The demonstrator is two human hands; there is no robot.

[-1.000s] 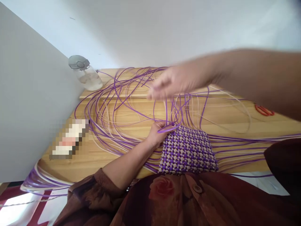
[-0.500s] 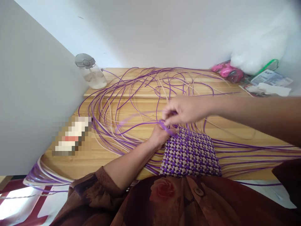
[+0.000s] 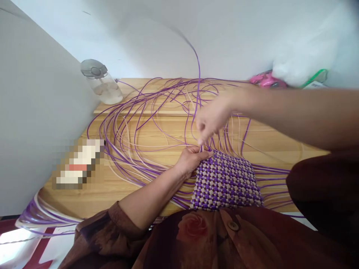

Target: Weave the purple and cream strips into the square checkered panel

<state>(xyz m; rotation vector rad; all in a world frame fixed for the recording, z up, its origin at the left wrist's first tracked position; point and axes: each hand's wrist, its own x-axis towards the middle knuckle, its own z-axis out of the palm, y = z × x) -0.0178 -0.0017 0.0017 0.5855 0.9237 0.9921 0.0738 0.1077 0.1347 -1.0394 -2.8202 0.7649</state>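
A purple and beige woven piece [image 3: 227, 181] lies at the table's front edge against the clothing, with long loose strands spreading from its sides. My left hand [image 3: 190, 160] pinches its upper left corner, thumb on top of the weave. Just above that corner, my right hand [image 3: 211, 121] is closed, its fingertips at strands rising from the corner. A purple strand [image 3: 199, 67] arches up from beside the right hand against the wall. The right hand is slightly blurred, so which strand it grips is hard to make out.
A clear bottle with a grey lid [image 3: 108, 89] stands at the back left. A pixelated object [image 3: 81, 164] lies on the wooden table [image 3: 157, 132] at left. Pink items [image 3: 267, 79] and a white plastic bag [image 3: 297, 63] are at the back right.
My right hand has risen slightly, its forearm higher. A purple strand that was a blurred loop near the hands now stands up against the wall. My left hand keeps its hold on the corner.
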